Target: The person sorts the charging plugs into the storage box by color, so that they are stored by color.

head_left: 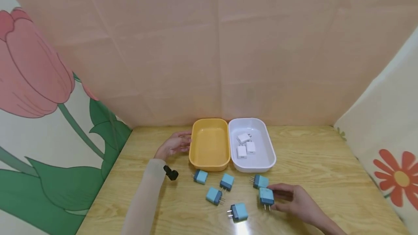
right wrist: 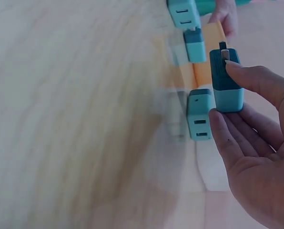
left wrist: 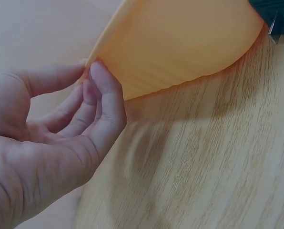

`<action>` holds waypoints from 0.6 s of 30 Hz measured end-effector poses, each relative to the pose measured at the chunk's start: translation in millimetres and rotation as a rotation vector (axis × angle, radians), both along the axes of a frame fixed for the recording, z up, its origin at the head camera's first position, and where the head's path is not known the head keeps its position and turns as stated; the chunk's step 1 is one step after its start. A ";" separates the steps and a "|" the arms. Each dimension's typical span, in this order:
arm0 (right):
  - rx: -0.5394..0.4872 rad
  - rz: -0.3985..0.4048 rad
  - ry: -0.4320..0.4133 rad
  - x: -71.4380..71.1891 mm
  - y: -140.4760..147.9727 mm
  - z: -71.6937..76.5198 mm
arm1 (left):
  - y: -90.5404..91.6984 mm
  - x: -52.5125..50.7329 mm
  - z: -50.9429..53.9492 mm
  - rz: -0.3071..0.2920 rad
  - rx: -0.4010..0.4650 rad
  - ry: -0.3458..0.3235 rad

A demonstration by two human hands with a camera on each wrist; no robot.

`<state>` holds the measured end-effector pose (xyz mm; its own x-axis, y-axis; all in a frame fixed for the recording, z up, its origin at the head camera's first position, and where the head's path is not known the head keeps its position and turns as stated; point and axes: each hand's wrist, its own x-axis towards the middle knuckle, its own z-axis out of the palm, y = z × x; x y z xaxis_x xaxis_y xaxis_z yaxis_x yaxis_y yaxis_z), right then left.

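My right hand (head_left: 295, 204) (right wrist: 263, 143) pinches a blue charger (head_left: 266, 196) (right wrist: 227, 81) between thumb and fingers, its metal prongs pointing toward me in the head view. Just behind it another blue charger (head_left: 261, 181) (right wrist: 199, 114) lies on the table. My left hand (head_left: 176, 144) (left wrist: 61, 124) grips the left rim of the yellow tray (head_left: 209, 144) (left wrist: 180, 43) with thumb and fingertips. Against the tray's right side stands a white tray (head_left: 261, 160) holding several white chargers (head_left: 241, 152).
Four of the blue chargers are spread in front of the trays: one near the yellow tray's front edge (head_left: 200, 177), others at the middle (head_left: 226, 182), (head_left: 214, 196) and nearest me (head_left: 239, 212). A fabric wall (head_left: 209, 46) rises behind the wooden table (head_left: 310, 155).
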<state>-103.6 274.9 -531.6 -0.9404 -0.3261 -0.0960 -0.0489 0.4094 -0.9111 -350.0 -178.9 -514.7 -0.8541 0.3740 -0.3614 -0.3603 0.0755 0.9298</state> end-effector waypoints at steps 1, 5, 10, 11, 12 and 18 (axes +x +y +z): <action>-0.018 0.001 0.000 -0.3 -0.5 0.3 | 0.1 0.0 -0.5 0.002 -0.003 -0.002; -0.064 -0.006 0.031 0.2 -2.9 1.7 | 0.1 0.2 -3.1 0.000 -0.008 -0.004; -0.096 -0.011 0.069 -3.9 -10.2 8.6 | 0.2 -0.7 -4.8 0.003 -0.003 -0.004; -0.104 -0.009 0.066 -5.5 -12.1 10.9 | 0.3 -1.1 -5.1 0.005 -0.002 -0.003; -0.106 0.001 0.068 -7.1 -14.0 13.3 | 0.4 -1.4 -5.3 0.007 0.000 -0.002; -0.087 -0.025 0.050 -14.4 -24.3 26.1 | 1.2 -1.7 -6.4 0.006 0.006 0.000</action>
<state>-118.0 250.6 -505.5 -0.9511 -0.3080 -0.0212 -0.0860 0.3303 -0.9399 -351.7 -177.8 -521.1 -0.8564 0.3708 -0.3592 -0.3609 0.0675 0.9302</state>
